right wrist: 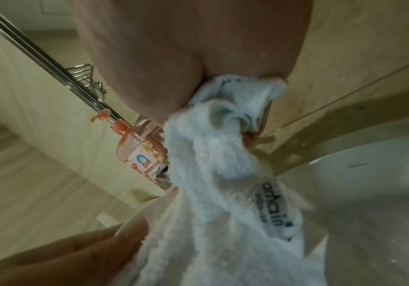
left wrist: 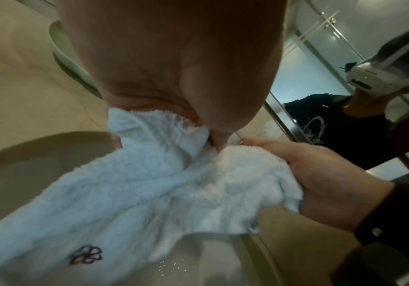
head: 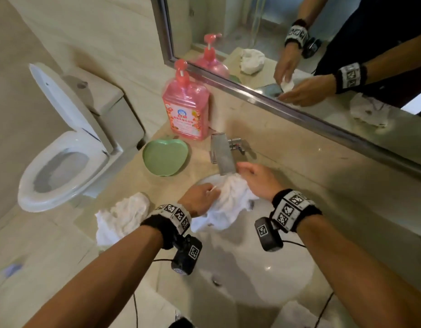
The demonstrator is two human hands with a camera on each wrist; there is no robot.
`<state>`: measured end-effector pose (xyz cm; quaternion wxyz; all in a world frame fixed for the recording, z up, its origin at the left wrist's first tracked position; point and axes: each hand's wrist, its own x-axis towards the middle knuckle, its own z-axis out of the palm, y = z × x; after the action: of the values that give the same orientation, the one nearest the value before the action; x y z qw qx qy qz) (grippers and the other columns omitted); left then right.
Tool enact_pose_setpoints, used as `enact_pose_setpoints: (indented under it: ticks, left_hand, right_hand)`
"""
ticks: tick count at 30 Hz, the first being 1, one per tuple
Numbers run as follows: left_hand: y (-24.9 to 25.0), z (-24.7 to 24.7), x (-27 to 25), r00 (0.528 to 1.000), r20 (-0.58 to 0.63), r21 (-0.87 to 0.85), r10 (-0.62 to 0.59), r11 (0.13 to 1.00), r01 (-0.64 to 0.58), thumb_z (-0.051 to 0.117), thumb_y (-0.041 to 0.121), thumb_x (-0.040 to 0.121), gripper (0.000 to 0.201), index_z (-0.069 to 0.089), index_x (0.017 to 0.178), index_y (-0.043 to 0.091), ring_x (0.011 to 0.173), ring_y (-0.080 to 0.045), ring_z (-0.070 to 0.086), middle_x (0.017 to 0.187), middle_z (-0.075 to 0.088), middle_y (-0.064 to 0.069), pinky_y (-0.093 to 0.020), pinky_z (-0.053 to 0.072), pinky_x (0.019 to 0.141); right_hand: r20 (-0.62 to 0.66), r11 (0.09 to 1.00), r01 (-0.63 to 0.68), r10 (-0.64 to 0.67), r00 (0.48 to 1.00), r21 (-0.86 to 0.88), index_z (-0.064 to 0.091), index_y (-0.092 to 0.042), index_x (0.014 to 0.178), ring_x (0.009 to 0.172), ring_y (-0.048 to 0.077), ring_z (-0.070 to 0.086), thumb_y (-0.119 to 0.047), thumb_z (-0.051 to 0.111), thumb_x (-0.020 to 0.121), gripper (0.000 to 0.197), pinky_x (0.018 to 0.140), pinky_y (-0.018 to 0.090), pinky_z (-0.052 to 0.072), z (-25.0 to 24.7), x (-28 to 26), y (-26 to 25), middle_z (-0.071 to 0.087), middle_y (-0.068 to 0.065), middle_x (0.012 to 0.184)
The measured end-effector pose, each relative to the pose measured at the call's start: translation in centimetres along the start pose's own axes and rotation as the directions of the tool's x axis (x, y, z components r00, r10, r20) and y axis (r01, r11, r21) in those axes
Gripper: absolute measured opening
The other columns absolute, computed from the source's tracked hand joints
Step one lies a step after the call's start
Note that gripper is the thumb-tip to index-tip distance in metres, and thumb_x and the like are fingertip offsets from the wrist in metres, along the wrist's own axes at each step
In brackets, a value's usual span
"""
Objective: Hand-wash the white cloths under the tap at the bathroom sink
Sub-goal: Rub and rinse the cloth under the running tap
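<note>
Standing left of the flat chrome tap (head: 222, 153), a white toilet (head: 60, 147) has its lid raised. Closer to the tap sit a pink pump bottle of detergent (head: 186, 110) and, just in front of it, a green apple-shaped plastic dish (head: 165, 157). 1 crumpled white terry cloth (head: 121, 216) lies on the beige marble counter (head: 311, 176), left of the tap and nearer the person. Directly below the tap's spout, over the white ceramic sink basin (head: 264, 268), a 2nd white terry cloth (head: 225, 207) hangs bunched between both hands. The left hand (head: 200, 197) grasps its left side, thumb pinching a fold. The right hand (head: 256, 181) clenches its upper end right under the spout. Right of the tap, a steel-framed wall mirror (head: 299, 55) reflects both hands.
</note>
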<state>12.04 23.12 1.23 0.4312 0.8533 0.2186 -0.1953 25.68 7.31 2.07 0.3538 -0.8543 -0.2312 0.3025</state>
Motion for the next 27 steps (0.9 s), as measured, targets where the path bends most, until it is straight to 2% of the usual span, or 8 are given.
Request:
enact_pose_setpoints:
  ticks: [3,5,8,12,16,21,26,27]
  left_hand:
    - [0.3,0.5,1.3,1.0,-0.009,0.047,-0.018,0.999,0.018,0.038,0.039,0.103,0.036,0.056,0.094,0.009,0.081,-0.028,0.06,0.101,0.064,-0.017,-0.035,0.05,0.078]
    - [0.3,0.7,2.2,0.999,-0.021,0.055,-0.034,0.998,0.035,0.038,0.04,0.103,0.036,0.055,0.09,0.01,0.08,-0.027,0.056,0.094,0.061,-0.014,-0.034,0.047,0.077]
    - [0.2,0.9,3.6,0.998,-0.028,0.065,-0.05,0.997,0.051,0.039,0.039,0.103,0.034,0.054,0.086,0.014,0.082,-0.024,0.051,0.089,0.057,-0.007,-0.031,0.039,0.074]
    - [0.1,1.3,5.1,0.999,-0.004,0.019,-0.054,0.998,0.055,0.041,0.04,0.102,0.04,0.063,0.108,0.008,0.093,-0.024,0.062,0.106,0.065,-0.006,-0.027,0.045,0.076]
    - [0.2,1.7,6.3,1.0,-0.012,-0.009,-0.005,1.0,0.005,0.043,0.036,0.102,0.034,0.062,0.126,0.02,0.093,-0.015,0.059,0.108,0.064,0.005,-0.007,0.04,0.07]
    - [0.5,1.8,8.0,1.0,0.026,0.032,0.013,0.999,-0.014,0.043,0.045,0.094,0.035,0.07,0.094,0.022,0.084,-0.021,0.064,0.099,0.07,-0.006,-0.032,0.052,0.08]
    - [-2.0,0.5,6.8,0.991,-0.077,-0.064,0.108,0.991,-0.113,0.045,0.037,0.102,0.031,0.069,0.096,0.019,0.086,-0.022,0.063,0.095,0.07,-0.005,-0.034,0.051,0.082]
    - [-2.5,0.0,6.2,0.986,-0.09,-0.052,0.138,0.988,-0.142,0.043,0.037,0.103,0.033,0.069,0.098,0.018,0.086,-0.021,0.062,0.094,0.07,-0.004,-0.034,0.05,0.082]
  right_hand:
    - [-0.021,1.0,0.019,-0.018,1.0,0.018,0.051,-0.022,0.146,0.051,-0.007,0.04,-0.028,0.041,0.107,0.04,0.045,0.006,0.032,0.5,2.7,-0.5,0.062,-0.007,0.093]
    - [-0.024,1.0,0.015,-0.015,1.0,0.001,0.044,-0.018,0.15,0.06,-0.008,0.039,-0.026,0.04,0.106,0.045,0.058,0.009,0.037,0.6,3.6,-0.5,0.063,-0.003,0.102]
    - [-0.018,1.0,0.021,-0.02,1.0,0.012,0.038,-0.016,0.153,0.101,0.012,0.057,-0.022,0.039,0.103,0.05,0.098,0.035,0.048,0.8,4.1,0.0,0.051,0.003,0.149]
    - [-0.069,1.0,0.026,-0.025,0.997,0.017,0.052,-0.024,0.143,0.082,0.013,0.062,-0.019,0.041,0.099,0.046,0.09,0.036,0.05,0.5,4.3,0.4,0.063,0.005,0.137]
    - [-0.1,0.999,-0.008,0.005,0.995,-0.035,0.05,-0.026,0.144,0.122,0.026,0.059,-0.018,0.043,0.099,0.046,0.104,0.039,0.046,-0.6,4.4,1.0,0.061,0.003,0.139]
    - [0.022,0.995,-0.071,0.073,0.997,-0.075,0.052,-0.012,0.141,0.125,0.024,0.057,-0.039,0.055,0.097,0.051,0.103,0.035,0.044,-1.0,4.1,3.5,0.059,0.004,0.139]
    - [0.161,0.988,-0.08,0.101,0.982,-0.132,0.066,-0.018,0.108,0.093,0.022,0.064,-0.03,0.066,0.087,0.024,0.066,0.026,0.048,1.6,2.6,5.5,0.066,-0.003,0.102]
    - [0.183,0.992,-0.071,0.089,0.979,-0.107,0.065,-0.018,0.108,0.093,0.022,0.063,-0.025,0.065,0.086,0.023,0.068,0.026,0.049,2.3,2.7,5.1,0.065,-0.002,0.103]
